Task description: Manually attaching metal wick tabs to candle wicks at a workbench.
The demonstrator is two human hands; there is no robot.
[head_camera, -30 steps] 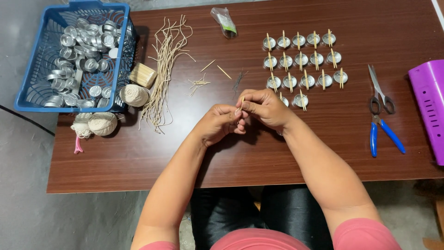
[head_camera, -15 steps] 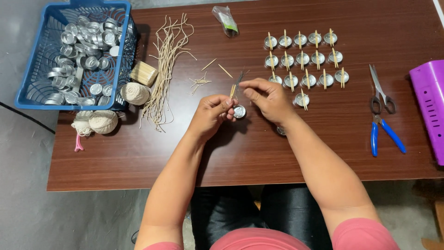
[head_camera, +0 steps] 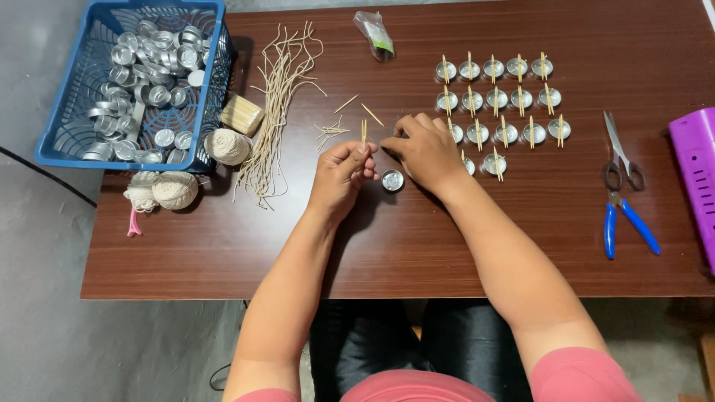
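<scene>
My left hand (head_camera: pixel 342 173) pinches a thin wooden stick (head_camera: pixel 363 132) upright near the middle of the brown table (head_camera: pixel 417 246). A small round metal cup (head_camera: pixel 392 180) lies on the table just right of that hand, between both hands. My right hand (head_camera: pixel 424 151) rests knuckles-up beside it, fingers curled near the stick; whether it holds anything I cannot tell. Right of the hands, rows of metal cups (head_camera: pixel 497 98) each carry a stick across the top.
A blue basket (head_camera: pixel 71 141) with several metal cups stands at the far left. Beside it lie string balls (head_camera: pixel 226 146), a bundle of sticks (head_camera: pixel 242 114) and cut wicks (head_camera: pixel 279 97). Scissors (head_camera: pixel 617 149), blue-handled pliers (head_camera: pixel 624 223) and a purple box (head_camera: pixel 693 171) sit right.
My hands have moved apart. The metal cup that was held between them now lies on the table, and my left hand keeps the stick upright.
</scene>
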